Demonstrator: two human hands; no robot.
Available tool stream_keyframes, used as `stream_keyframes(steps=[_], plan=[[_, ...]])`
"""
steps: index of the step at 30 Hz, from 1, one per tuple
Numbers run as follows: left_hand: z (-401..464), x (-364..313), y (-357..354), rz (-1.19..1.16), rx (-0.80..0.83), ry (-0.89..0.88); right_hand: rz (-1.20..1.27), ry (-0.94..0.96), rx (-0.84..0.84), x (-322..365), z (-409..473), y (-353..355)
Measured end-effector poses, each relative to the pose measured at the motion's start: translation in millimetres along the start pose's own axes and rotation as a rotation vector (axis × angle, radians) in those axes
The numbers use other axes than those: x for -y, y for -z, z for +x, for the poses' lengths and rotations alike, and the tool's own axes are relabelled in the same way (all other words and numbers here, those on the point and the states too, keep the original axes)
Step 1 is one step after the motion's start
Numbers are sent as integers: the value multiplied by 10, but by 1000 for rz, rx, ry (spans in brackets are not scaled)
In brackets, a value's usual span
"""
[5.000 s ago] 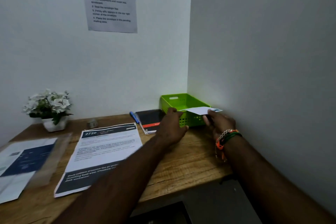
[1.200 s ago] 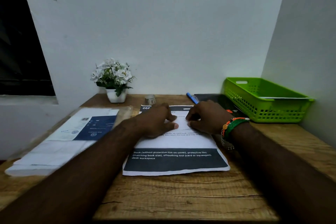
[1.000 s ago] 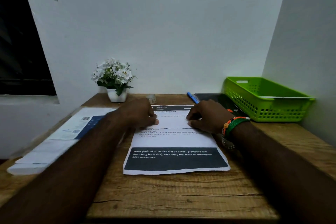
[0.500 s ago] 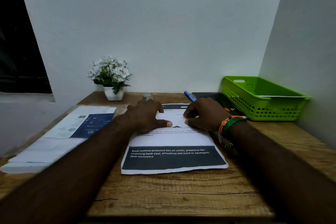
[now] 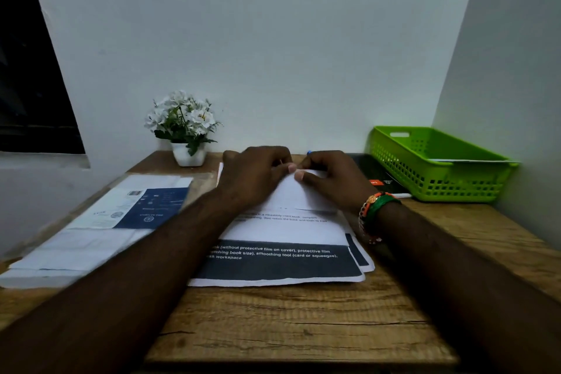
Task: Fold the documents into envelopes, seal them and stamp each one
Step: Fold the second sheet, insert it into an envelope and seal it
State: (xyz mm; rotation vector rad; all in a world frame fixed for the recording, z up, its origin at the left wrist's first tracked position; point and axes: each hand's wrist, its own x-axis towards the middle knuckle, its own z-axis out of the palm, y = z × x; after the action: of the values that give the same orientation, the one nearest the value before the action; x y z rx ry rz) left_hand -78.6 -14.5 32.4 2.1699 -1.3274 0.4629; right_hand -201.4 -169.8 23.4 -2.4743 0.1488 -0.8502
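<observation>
At frame centre, the left hand (image 5: 253, 174) and right hand (image 5: 332, 179) pinch the far edge of the document (image 5: 282, 240), now folded toward the viewer; bare wooden desk (image 5: 303, 322) lies below. Green basket (image 5: 437, 162) stays right.

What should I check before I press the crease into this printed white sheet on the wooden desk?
1. Both hands on the paper: left hand and right hand pinch the folded-over top edge: ok.
2. Only one sheet being folded: the printed white document shows a second sheet's edge at its right: not ok.
3. Edges aligned: hidden under the hands: cannot tell.
4. Envelopes within reach: flat paper stack lies at the left: ok.
5. Green plastic basket clear of the fold: ok.
</observation>
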Motion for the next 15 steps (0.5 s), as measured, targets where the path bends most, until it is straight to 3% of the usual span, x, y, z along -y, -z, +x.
stream_keyframes(steps=[8,15], plan=[[9,455,238,-36,101,128,28,-43,-52,-115,-23,185],[24,642,345,-186,49,152,73,-126,-50,-261,8,236]])
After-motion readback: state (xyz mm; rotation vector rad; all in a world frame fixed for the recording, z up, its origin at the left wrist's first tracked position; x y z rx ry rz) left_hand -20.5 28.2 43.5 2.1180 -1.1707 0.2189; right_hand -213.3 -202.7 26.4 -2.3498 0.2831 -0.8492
